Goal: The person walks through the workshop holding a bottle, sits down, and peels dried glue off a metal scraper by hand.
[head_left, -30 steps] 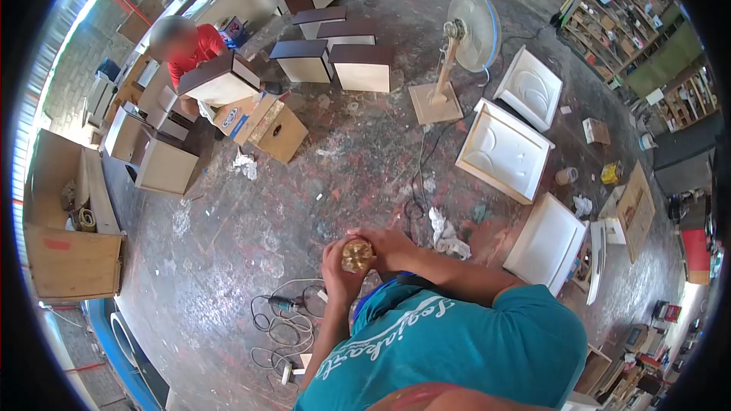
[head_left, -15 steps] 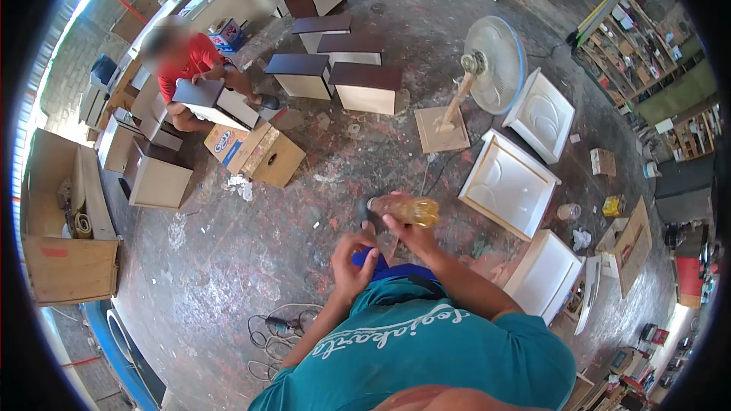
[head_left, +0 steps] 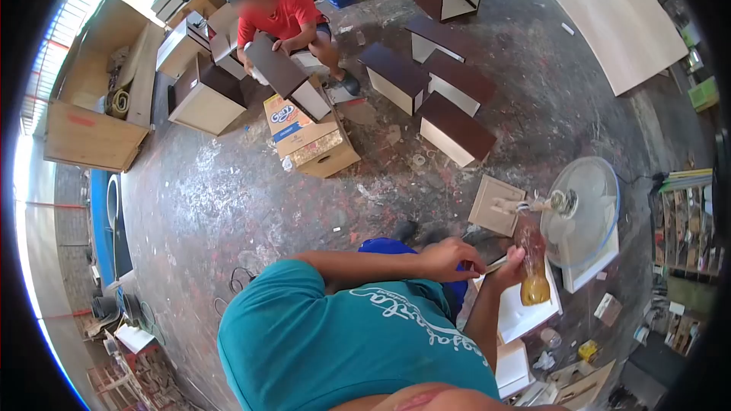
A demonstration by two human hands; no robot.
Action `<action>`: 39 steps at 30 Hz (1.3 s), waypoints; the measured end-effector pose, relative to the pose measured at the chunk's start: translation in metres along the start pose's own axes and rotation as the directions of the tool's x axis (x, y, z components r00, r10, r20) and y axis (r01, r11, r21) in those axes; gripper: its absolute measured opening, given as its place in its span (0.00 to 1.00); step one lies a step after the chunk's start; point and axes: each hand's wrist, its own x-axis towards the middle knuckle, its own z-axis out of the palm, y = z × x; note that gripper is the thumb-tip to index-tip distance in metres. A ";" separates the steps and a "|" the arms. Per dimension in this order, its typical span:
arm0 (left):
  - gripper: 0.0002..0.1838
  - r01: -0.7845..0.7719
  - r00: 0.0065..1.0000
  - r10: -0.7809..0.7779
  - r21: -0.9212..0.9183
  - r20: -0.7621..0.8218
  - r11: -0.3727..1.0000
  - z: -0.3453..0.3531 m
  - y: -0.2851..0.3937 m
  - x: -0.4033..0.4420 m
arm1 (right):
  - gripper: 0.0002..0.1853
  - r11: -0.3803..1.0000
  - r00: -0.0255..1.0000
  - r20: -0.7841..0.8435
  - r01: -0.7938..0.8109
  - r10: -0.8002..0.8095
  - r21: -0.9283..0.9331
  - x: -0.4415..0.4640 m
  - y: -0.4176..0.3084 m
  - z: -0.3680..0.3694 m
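Observation:
A clear plastic bottle (head_left: 534, 262) with yellowish liquid in its lower part stands nearly upright at my right side. My right hand (head_left: 512, 266) is closed around its side. Left of the bottle, apart from it, my left hand (head_left: 454, 259) reaches across in front of my teal shirt. Its fingers are bent and drawn together toward the thumb; whatever they pinch, if anything, is hidden. Beyond the bottle stands a fan (head_left: 582, 209) on a wooden base (head_left: 493, 207).
A person in a red shirt (head_left: 289, 15) handles a dark-topped drawer (head_left: 285, 68) over a cardboard box (head_left: 324, 144). Several dark-fronted drawers (head_left: 457, 129) stand on the floor ahead. A large pale board (head_left: 609, 15) lies far right. White panels (head_left: 514, 369) lie beside me.
My view has swung left. The bottle has gone from tilted sideways to nearly upright, and my right hand still holds it. My left hand now stretches across my body. The person's drawer has tilted.

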 end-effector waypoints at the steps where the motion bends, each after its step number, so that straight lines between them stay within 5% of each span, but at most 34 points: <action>1: 0.10 -0.049 0.999 0.049 0.007 0.018 0.999 -0.001 -0.006 0.023 | 0.31 1.000 0.999 -0.035 0.009 -0.010 -0.024 0.018 0.011 0.002; 7: 0.09 0.047 0.991 -0.040 -0.050 0.124 0.998 -0.021 -0.010 0.168 | 0.30 0.994 0.985 -0.133 -0.110 0.112 0.025 0.140 0.031 0.016; 11: 0.12 -0.090 0.994 0.094 -0.066 0.055 0.994 -0.019 -0.013 0.260 | 0.30 0.999 0.981 -0.194 -0.010 0.001 -0.042 0.227 0.051 0.025; 18: 0.10 -0.095 0.984 0.099 -0.038 0.146 0.995 -0.033 -0.006 0.380 | 0.32 0.996 0.950 -0.306 0.050 -0.069 -0.070 0.332 0.063 0.029; 28: 0.12 -0.226 0.808 0.276 -0.159 0.520 0.961 -0.024 -0.013 0.551 | 0.31 0.952 0.798 -0.536 0.145 -0.274 -0.271 0.436 0.092 -0.007; 34: 0.14 -0.135 0.708 0.313 -0.313 0.634 0.940 -0.027 -0.051 0.684 | 0.30 0.798 0.687 -0.542 0.091 -0.484 -0.596 0.524 0.138 0.010; 39: 0.13 -0.006 0.735 0.195 -0.282 0.650 0.960 -0.064 -0.101 0.804 | 0.27 0.837 0.729 -0.563 0.026 -0.390 -0.547 0.644 0.187 0.069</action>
